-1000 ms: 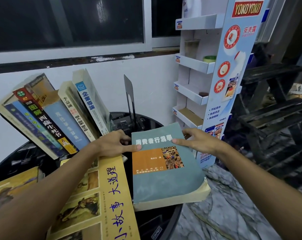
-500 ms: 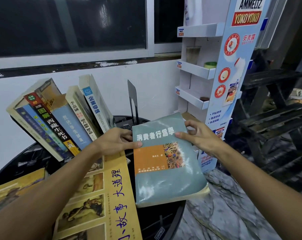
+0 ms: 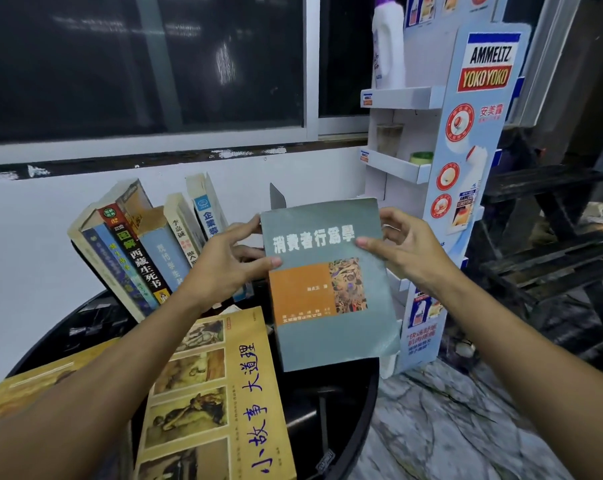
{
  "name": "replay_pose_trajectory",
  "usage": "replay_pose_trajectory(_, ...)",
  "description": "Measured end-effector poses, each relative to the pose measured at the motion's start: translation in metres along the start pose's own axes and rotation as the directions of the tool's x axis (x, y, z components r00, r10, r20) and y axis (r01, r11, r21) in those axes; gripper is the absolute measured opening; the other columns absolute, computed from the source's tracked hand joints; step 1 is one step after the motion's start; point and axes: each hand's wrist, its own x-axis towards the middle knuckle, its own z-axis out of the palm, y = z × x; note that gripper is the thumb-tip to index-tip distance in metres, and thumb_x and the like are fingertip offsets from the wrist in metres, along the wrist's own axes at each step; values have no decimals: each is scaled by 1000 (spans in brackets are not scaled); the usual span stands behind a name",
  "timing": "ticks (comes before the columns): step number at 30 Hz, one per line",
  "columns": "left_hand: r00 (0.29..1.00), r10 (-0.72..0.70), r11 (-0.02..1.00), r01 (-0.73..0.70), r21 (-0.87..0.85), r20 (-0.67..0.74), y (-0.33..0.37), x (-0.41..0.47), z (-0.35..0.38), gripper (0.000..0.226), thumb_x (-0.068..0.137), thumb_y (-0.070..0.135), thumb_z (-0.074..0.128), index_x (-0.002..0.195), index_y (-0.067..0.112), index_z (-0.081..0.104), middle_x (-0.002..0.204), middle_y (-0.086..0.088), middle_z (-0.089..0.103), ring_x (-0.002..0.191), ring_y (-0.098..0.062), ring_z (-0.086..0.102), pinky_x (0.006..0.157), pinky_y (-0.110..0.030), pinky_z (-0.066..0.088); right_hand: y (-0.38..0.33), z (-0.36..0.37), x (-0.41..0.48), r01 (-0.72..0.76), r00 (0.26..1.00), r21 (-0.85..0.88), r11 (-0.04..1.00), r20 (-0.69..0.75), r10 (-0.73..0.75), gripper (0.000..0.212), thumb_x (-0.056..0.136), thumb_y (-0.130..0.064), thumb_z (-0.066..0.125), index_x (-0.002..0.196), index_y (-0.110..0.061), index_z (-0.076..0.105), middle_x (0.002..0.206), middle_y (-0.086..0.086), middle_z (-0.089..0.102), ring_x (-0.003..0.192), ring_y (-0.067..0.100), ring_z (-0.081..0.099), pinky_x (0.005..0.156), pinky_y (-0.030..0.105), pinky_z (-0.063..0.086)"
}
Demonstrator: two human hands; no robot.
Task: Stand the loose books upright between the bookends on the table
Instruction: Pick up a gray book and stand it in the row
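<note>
A grey-green book (image 3: 327,289) with an orange panel on its cover is held up off the round black table (image 3: 345,403), cover facing me. My left hand (image 3: 230,265) grips its upper left edge and my right hand (image 3: 404,251) grips its upper right edge. Behind my left hand, several books (image 3: 137,251) stand in a row, leaning left. The tip of a black bookend (image 3: 277,197) shows just above the held book; its base is hidden. A yellow book (image 3: 217,393) lies flat on the table under my left forearm.
Another yellowish book (image 3: 33,386) lies flat at the table's left edge. A white and blue cardboard display stand (image 3: 466,168) with shelves rises close to the table on the right. Dark wooden steps (image 3: 552,244) stand further right. A marble-pattern floor (image 3: 449,427) lies below.
Both hands have lifted the grey-green book from lying flat on the table to nearly upright in the air. It now covers most of the bookend.
</note>
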Motion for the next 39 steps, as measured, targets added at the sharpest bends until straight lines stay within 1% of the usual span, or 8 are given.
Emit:
replay_pose_trajectory(6, 986, 147, 985, -138, 105, -83, 13, -10, 0, 90, 76, 17, 84, 154, 16, 37, 134, 7, 55, 97, 0, 70, 93, -18, 55, -9, 1, -4, 51, 999, 40, 998, -4, -50, 51, 79, -26, 84, 124, -20, 61, 123, -2, 68, 112, 27, 65, 98, 42, 55)
replay_pose_trajectory(11, 977, 178, 979, -164, 120, -117, 12, -22, 2, 92, 75, 20, 86, 153, 23, 37, 130, 21, 54, 102, 0, 68, 103, -25, 51, -10, 2, -7, 68, 998, 53, 996, 3, -68, 51, 80, -22, 83, 125, -21, 60, 121, -7, 69, 111, 17, 66, 95, 35, 56)
replay_pose_trajectory(16, 970, 190, 981, -185, 50, -149, 15, -32, 8, 94, 75, 11, 85, 154, 28, 37, 134, 15, 54, 101, 0, 68, 77, -14, 57, -11, 2, -7, 44, 999, 33, 998, 20, -45, 54, 80, -14, 82, 126, -23, 56, 125, -6, 66, 110, 4, 65, 83, 18, 55)
replay_pose_trajectory(21, 981, 163, 987, -163, 8, -101, 15, -35, 10, 93, 77, 13, 84, 154, 32, 34, 121, 17, 63, 98, 1, 65, 84, -19, 58, -6, 11, -5, 15, 995, -165, 986, -99, -32, 69, 78, -22, 85, 131, -25, 40, 130, -3, 49, 112, 5, 58, 87, 14, 51)
replay_pose_trajectory(25, 987, 151, 988, -152, -8, -58, 17, -35, 13, 85, 82, 9, 80, 142, 46, 33, 101, 31, 71, 96, 7, 64, 80, -16, 57, -13, 29, -15, 97, 900, -408, 908, -353, -255, 51, 79, -30, 84, 108, -18, 43, 112, 0, 42, 88, 7, 45, 78, 9, 43)
replay_pose_trajectory(29, 987, 146, 989, -145, 20, -66, 20, -36, 17, 66, 83, 8, 80, 121, 51, 48, 100, 36, 70, 102, 15, 63, 78, -13, 56, -33, 56, -27, 209, 917, -425, 881, -227, -327, 29, 84, -35, 79, 94, -17, 58, 101, -2, 52, 88, 5, 53, 75, 18, 44)
replay_pose_trajectory(34, 987, 144, 989, -145, -21, -66, 21, -40, 19, 61, 83, 9, 80, 125, 44, 53, 107, 34, 69, 105, 10, 63, 77, -14, 56, -46, 86, -39, 120, 964, -443, 889, -161, -211, 58, 72, -64, 77, 109, -27, 52, 111, -11, 43, 104, 3, 49, 86, 31, 51)
replay_pose_trajectory(39, 985, 157, 983, -163, -79, -71, 19, -46, 25, 57, 84, 10, 80, 137, 18, 58, 117, 16, 71, 109, 0, 64, 79, -19, 58, -62, 96, -46, 42, 974, -481, 876, -174, -142, 79, 64, -71, 78, 119, -24, 45, 117, -8, 39, 112, 7, 47, 90, 31, 49)
